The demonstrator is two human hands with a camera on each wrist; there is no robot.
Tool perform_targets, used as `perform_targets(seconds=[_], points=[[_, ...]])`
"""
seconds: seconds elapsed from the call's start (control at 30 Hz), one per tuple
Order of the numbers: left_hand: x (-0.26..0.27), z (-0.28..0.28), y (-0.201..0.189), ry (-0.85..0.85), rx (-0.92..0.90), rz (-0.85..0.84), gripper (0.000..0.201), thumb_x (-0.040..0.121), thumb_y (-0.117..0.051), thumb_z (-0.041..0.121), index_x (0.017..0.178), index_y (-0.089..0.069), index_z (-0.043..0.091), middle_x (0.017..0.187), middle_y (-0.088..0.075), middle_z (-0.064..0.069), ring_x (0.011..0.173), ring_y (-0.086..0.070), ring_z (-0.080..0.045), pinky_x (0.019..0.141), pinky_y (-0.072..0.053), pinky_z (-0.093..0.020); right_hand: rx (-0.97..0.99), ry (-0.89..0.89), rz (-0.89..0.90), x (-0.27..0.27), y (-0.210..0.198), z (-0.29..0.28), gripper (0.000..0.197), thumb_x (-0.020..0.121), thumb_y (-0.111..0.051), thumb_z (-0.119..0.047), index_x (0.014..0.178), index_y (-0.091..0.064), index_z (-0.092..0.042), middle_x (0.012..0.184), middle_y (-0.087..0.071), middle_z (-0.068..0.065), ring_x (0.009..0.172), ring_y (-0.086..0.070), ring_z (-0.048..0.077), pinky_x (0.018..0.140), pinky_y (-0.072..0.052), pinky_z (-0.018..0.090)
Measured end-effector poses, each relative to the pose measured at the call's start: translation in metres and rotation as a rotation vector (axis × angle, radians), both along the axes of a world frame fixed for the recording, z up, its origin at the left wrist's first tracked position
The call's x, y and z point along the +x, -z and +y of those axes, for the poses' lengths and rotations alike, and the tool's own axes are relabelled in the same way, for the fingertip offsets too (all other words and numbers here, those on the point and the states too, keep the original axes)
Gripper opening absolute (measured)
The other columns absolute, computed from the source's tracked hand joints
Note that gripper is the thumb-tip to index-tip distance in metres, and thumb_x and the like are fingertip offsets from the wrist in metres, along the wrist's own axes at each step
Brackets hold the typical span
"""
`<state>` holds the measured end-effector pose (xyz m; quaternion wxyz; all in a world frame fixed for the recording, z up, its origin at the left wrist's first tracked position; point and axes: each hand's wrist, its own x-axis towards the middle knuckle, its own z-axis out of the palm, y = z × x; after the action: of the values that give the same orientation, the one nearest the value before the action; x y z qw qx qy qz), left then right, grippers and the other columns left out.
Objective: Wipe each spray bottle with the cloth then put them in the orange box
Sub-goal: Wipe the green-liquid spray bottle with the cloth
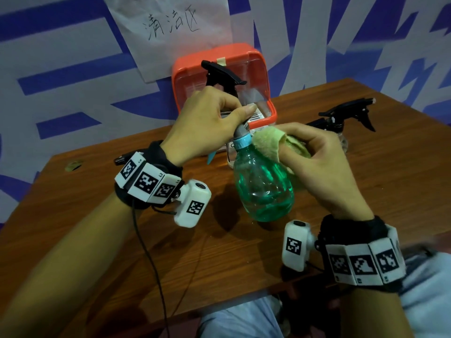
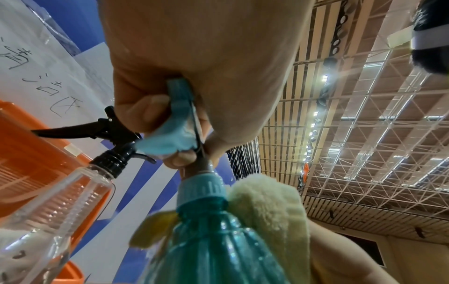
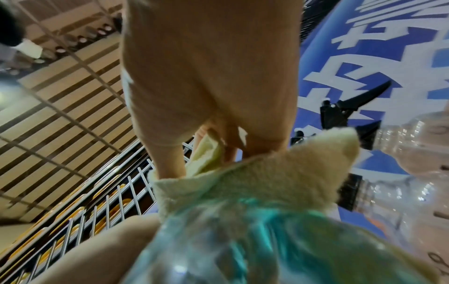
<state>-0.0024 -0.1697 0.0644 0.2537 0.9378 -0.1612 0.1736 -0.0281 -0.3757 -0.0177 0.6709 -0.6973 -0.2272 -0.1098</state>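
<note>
A green spray bottle (image 1: 263, 186) (image 2: 216, 249) (image 3: 255, 240) with a light-blue collar stands tilted on the wooden table (image 1: 170, 252). My left hand (image 1: 207, 123) (image 2: 194, 80) grips its blue-and-grey spray head from above. My right hand (image 1: 322, 162) (image 3: 206, 86) holds a pale yellow cloth (image 1: 268, 145) (image 2: 269, 201) (image 3: 255, 178) pressed against the bottle's shoulder. An orange box (image 1: 180, 76) (image 2: 29, 153) with a clear raised lid stands at the table's back. A clear bottle with a black trigger (image 1: 219, 74) (image 2: 60, 192) stands in front of the box. Another such bottle (image 1: 351, 115) (image 3: 413, 163) stands at the right.
A paper sign with handwriting (image 1: 170, 25) hangs on the blue and white wall behind the box. A black cable (image 1: 148, 259) runs from my left wrist over the table's front edge. My knees (image 1: 244, 320) show below the table.
</note>
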Motion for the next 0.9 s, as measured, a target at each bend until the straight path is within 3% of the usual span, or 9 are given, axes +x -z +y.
perform_targets(seconds=[0.13,0.23,0.37,0.43,0.5,0.57,0.7,0.77,0.9], points=[[0.004,-0.002,0.004,-0.08,0.005,-0.042,0.041,0.099,-0.061,0.047,0.077,-0.08,0.018,0.071,-0.076,0.004,0.076,-0.072,-0.013,0.076,-0.057,-0.044,-0.064,0.018,-0.116,-0.006,-0.006,0.009,0.023,0.088,-0.075,-0.009,0.11,-0.081,-0.013,0.114,-0.078,-0.002,0.112,-0.072,0.01,0.098,-0.058,0.031],[0.008,-0.002,0.003,-0.142,-0.008,-0.09,0.043,0.101,-0.061,0.045,0.075,-0.08,0.016,0.067,-0.073,0.004,0.067,-0.067,-0.009,0.065,-0.05,-0.029,-0.134,0.062,-0.2,-0.008,-0.006,0.02,0.022,0.086,-0.08,-0.016,0.107,-0.083,-0.016,0.119,-0.075,-0.005,0.119,-0.068,0.01,0.103,-0.054,0.032],[0.01,0.002,-0.002,-0.189,-0.072,-0.121,0.048,0.102,-0.059,0.045,0.072,-0.076,0.012,0.057,-0.065,0.006,0.05,-0.053,-0.004,0.053,-0.039,-0.023,-0.263,0.177,-0.348,-0.01,-0.003,0.031,0.022,0.087,-0.076,-0.015,0.108,-0.083,-0.016,0.127,-0.071,-0.003,0.124,-0.062,0.013,0.105,-0.05,0.03],[0.01,0.006,-0.006,-0.196,-0.119,-0.119,0.046,0.102,-0.059,0.045,0.073,-0.076,0.013,0.056,-0.063,0.011,0.05,-0.057,-0.004,0.054,-0.047,-0.027,-0.296,0.209,-0.415,-0.011,-0.003,0.031,0.025,0.089,-0.072,-0.022,0.11,-0.082,-0.016,0.131,-0.07,-0.001,0.126,-0.06,0.015,0.106,-0.05,0.027],[0.008,0.01,-0.011,-0.192,-0.156,-0.13,0.046,0.102,-0.058,0.046,0.077,-0.078,0.011,0.061,-0.068,0.003,0.057,-0.065,-0.017,0.059,-0.057,-0.041,-0.287,0.239,-0.45,-0.012,-0.004,0.03,0.026,0.089,-0.072,-0.023,0.111,-0.082,-0.015,0.132,-0.069,0.001,0.127,-0.061,0.018,0.106,-0.051,0.03],[0.004,0.012,-0.016,-0.174,-0.185,-0.163,0.048,0.101,-0.058,0.047,0.079,-0.078,0.009,0.067,-0.071,-0.007,0.063,-0.068,-0.03,0.062,-0.058,-0.049,-0.248,0.279,-0.464,-0.01,-0.002,0.029,0.024,0.09,-0.075,-0.018,0.112,-0.081,-0.012,0.132,-0.069,0.003,0.127,-0.062,0.021,0.105,-0.053,0.036],[-0.004,0.014,-0.026,-0.152,-0.203,-0.224,0.047,0.103,-0.057,0.044,0.079,-0.077,0.009,0.068,-0.07,-0.008,0.064,-0.064,-0.031,0.063,-0.055,-0.049,-0.114,0.359,-0.4,-0.003,0.004,0.023,0.025,0.088,-0.079,-0.002,0.113,-0.079,-0.008,0.129,-0.071,0.004,0.126,-0.065,0.017,0.107,-0.053,0.034],[-0.007,0.019,-0.031,-0.142,-0.22,-0.249,0.048,0.103,-0.056,0.045,0.083,-0.077,0.007,0.071,-0.071,-0.012,0.067,-0.066,-0.035,0.064,-0.055,-0.051,-0.031,0.363,-0.3,0.0,0.005,0.017,0.027,0.089,-0.076,-0.001,0.113,-0.078,-0.01,0.124,-0.073,0.0,0.121,-0.067,0.01,0.102,-0.055,0.027],[-0.015,0.029,-0.042,-0.129,-0.229,-0.308,0.057,0.103,-0.054,0.05,0.082,-0.073,0.0,0.069,-0.066,-0.021,0.065,-0.06,-0.042,0.056,-0.048,-0.049,0.12,0.334,-0.117,0.002,0.004,0.005,0.028,0.092,-0.065,0.004,0.108,-0.076,-0.015,0.1,-0.077,-0.005,0.09,-0.069,0.002,0.077,-0.054,0.019]])
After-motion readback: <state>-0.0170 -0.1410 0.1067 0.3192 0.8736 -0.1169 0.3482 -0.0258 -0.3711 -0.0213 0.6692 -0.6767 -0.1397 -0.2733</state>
